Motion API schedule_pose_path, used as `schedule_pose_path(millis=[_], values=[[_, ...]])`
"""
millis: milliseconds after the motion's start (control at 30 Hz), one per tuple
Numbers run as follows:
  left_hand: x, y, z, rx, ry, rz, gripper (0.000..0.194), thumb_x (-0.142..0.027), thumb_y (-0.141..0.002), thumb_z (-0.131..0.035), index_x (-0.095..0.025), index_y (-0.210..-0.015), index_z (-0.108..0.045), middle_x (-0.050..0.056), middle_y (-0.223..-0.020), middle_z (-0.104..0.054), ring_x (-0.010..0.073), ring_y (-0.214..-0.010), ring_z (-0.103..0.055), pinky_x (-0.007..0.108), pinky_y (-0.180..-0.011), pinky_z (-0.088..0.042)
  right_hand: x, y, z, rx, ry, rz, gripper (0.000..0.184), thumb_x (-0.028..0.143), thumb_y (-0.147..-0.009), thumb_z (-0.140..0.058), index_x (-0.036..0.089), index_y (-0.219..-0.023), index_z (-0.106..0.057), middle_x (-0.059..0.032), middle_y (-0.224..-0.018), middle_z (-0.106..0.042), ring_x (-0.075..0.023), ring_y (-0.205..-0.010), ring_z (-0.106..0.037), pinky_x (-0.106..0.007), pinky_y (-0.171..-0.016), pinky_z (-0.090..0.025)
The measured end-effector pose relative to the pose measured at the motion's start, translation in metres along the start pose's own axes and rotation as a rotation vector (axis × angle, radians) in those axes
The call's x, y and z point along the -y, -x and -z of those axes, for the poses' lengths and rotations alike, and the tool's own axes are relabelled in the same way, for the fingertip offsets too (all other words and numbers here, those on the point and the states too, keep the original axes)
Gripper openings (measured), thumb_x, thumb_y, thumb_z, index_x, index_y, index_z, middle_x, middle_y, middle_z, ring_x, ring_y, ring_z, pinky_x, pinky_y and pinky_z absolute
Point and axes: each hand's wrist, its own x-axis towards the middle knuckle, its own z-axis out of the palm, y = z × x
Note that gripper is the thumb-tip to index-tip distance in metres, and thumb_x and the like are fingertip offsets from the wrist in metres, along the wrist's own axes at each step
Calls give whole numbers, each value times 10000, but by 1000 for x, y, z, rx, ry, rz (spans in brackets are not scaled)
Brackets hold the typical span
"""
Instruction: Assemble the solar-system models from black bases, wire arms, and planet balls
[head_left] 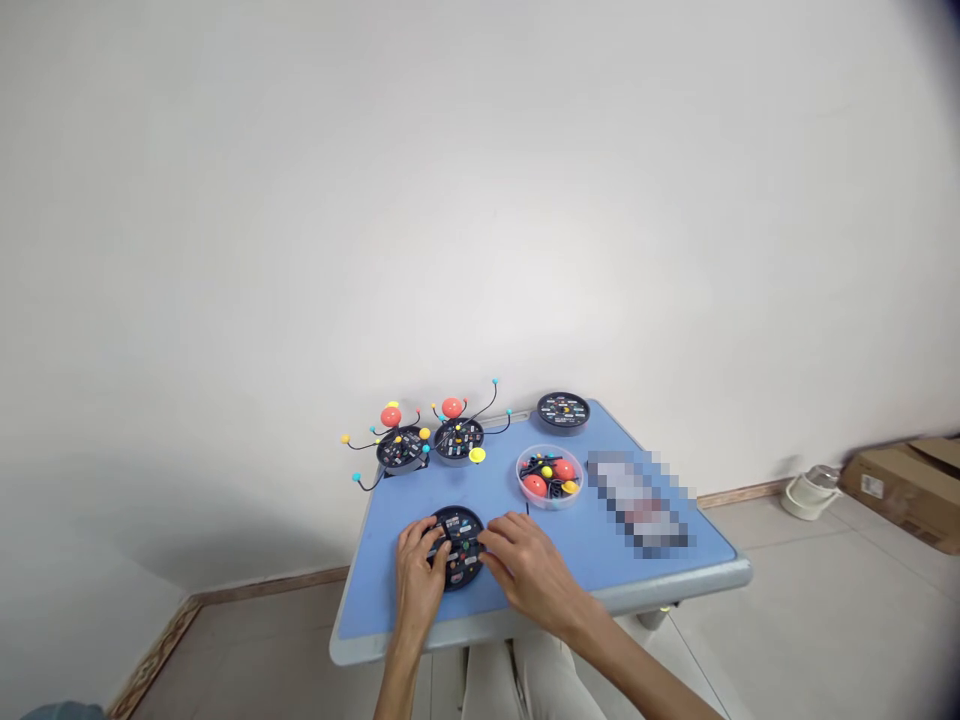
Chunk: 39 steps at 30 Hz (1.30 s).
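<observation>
- at the near edge of a blue table (382, 570), a black round disc (459, 520) sits flat, dotted with small labels and coloured pegs, both hands on it
- left hand (418, 572): fingers curl over the disc's rim at about 9 o'clock, closed around it in a firm grip
- right hand (525, 570): half open, fingertips touching the rim at about 3 o'clock; whether it grips or only rests there cannot be told
- from the disc at about 2 o'clock, a clear plastic bowl (550, 477) holds red balls, yellow pieces and black rods
- at about 11 o'clock, a wired disc model (403, 447) and a second wired disc model (458, 438) stand with red balls on top, thin black wires tipped yellow and blue
- a yellow disc (477, 455) lies just beside the second model
- at about 1 o'clock, a bare black disc (563, 410) sits at the far corner
- at about 3 o'clock on the table, a blurred flat object (640, 503) cannot be made out
- on the floor beyond the table, at about 2 o'clock, stand a white jug (808, 495) and a cardboard box (907, 490)
</observation>
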Motion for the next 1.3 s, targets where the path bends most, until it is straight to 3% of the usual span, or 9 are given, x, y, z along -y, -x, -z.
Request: schedule_pose_path(millis=[67, 100, 200, 367, 467, 567, 700, 933, 1300], values=[[0, 0, 0, -25, 20, 10, 248, -335, -815, -575, -180, -865, -762, 147, -1054, -740, 350, -1051, -606, 588, -930, -502, -23, 9, 18, -180, -65, -35, 173, 207, -964, -499, 207, -962, -672, -77, -915, -701, -210, -844, -624, -324, -759, -475], [0, -1, 0, -36, 30, 16, 255, -344, -811, -575, -179, -860, -763, 150, -1046, -743, 353, -1043, -612, 593, -922, -506, -38, 9, 27, -203, -47, -99, 205, 230, -976, -477, 202, -953, -678, -87, -925, -703, -208, -859, -634, -320, -768, -480], [0, -1, 0, -58, 56, 35, 256, -369, -802, -588, -195, -861, -766, 138, -1038, -749, 348, -1035, -628, 580, -888, -535, -84, 0, 50, -33, 135, -369, 283, 229, -982, -425, 201, -954, -705, -79, -936, -711, -194, -824, -651, -290, -710, -464], [2, 3, 1, -68, 65, 77, 271, -414, -821, -586, -224, -902, -761, 118, -1054, -740, 324, -1035, -642, 542, -872, -557, -128, -29, 55, 229, 216, -401, 244, 119, -863, -545, 192, -723, -731, -48, -827, -713, -170, -730, -652, -263, -620, -402], [2, 5, 1, -51, 69, 87, 263, -416, -825, -592, -232, -922, -754, 111, -1083, -729, 320, -1080, -623, 541, -927, -525, -131, -40, 49, 369, 268, -398, 195, 139, -877, -583, 166, -733, -713, -65, -882, -711, -196, -855, -652, -301, -747, -445], [1, 5, 0, -40, 82, 91, 256, -406, -832, -590, -231, -936, -746, 109, -1102, -723, 316, -1100, -610, 540, -957, -503, -129, -46, 45, 476, 317, -414, 135, 260, -923, -619, 151, -879, -685, -58, -984, -699, -206, -946, -641, -394, -868, -487], [-2, 4, 1, -45, 99, 91, 256, -390, -827, -592, -212, -930, -745, 123, -1087, -727, 324, -1102, -601, 553, -964, -491, -125, -50, 41, 543, 319, -427, 207, 331, -945, -614, 161, -1054, -659, -62, -1105, -680, -211, -991, -652, -430, -883, -531], [-1, 4, 1, -44, 110, 108, 311, -433, -848, -572, -194, -973, -728, 140, -1111, -709, 318, -1115, -598, 546, -966, -497, -136, -48, 38, 497, 143, -505, 215, 337, -950, -608, 166, -1068, -660, -53, -1087, -687, -198, -940, -668, -398, -828, -560], [3, 2, 0, -86, 183, 127, 395, -557, -829, -577, -215, -927, -748, 136, -1054, -734, 327, -1041, -663, 555, -905, -546, -154, -54, 54, 350, -142, -574, 207, 294, -934, -597, 148, -794, -640, 24, -712, -657, -125, -637, -624, -261, -595, -500]])
